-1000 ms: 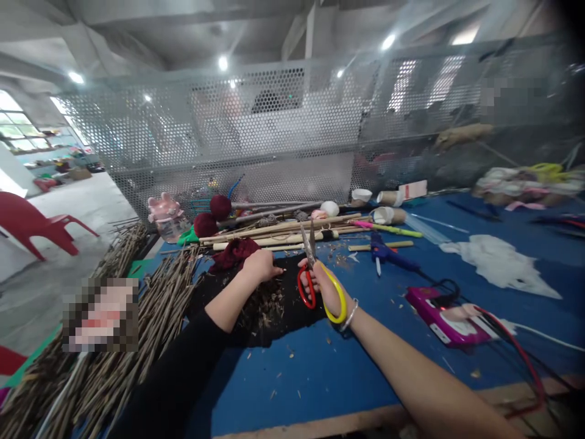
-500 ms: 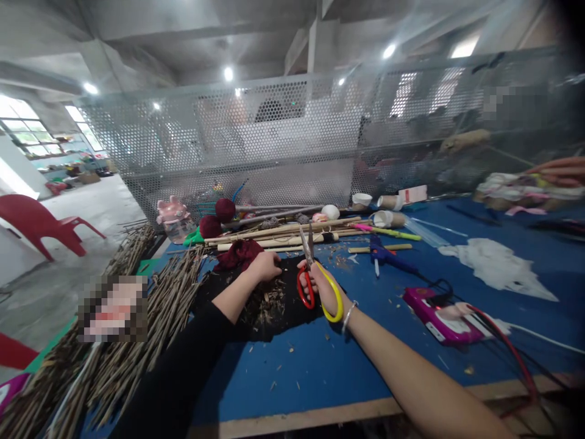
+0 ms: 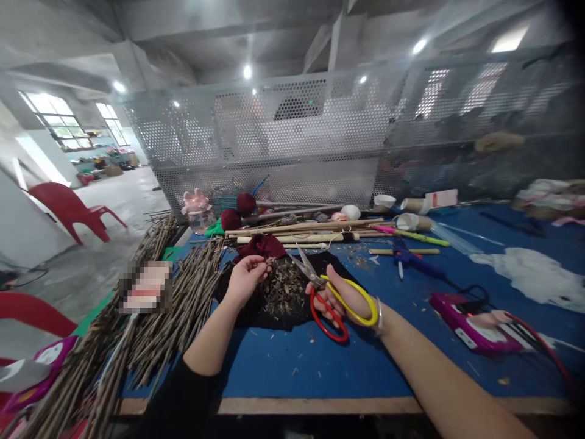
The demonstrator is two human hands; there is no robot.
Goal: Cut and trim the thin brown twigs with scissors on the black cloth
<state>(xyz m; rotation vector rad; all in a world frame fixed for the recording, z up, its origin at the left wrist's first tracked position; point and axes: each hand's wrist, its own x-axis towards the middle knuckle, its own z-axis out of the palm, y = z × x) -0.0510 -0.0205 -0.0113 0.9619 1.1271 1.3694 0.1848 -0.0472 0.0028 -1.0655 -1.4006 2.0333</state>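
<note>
My right hand [image 3: 336,299] holds scissors [image 3: 315,275] with one red and one yellow handle. Their blades are parted and point up and left, towards a heap of brown plant bits [image 3: 284,289] on a black cloth [image 3: 256,317]. At the heap's left edge is my left hand [image 3: 247,279], thumb and fingers pinched together; what is between them, if anything, is too small to make out. Just behind that hand a dark red cloth [image 3: 260,246] lies crumpled.
Bundles of thin twigs [image 3: 183,305] cover the left of the blue table [image 3: 320,372]. Long sticks [image 3: 301,228] lie across the back, before a perforated metal screen [image 3: 274,146]. To the right are a blue glue gun [image 3: 411,257], a magenta device [image 3: 475,326] with cables, and white sheeting [image 3: 534,274].
My left hand has moved from above the heap to its left edge, uncovering more of it. The scissors have tipped from near upright towards the left, their handles further apart. The view has shifted left.
</note>
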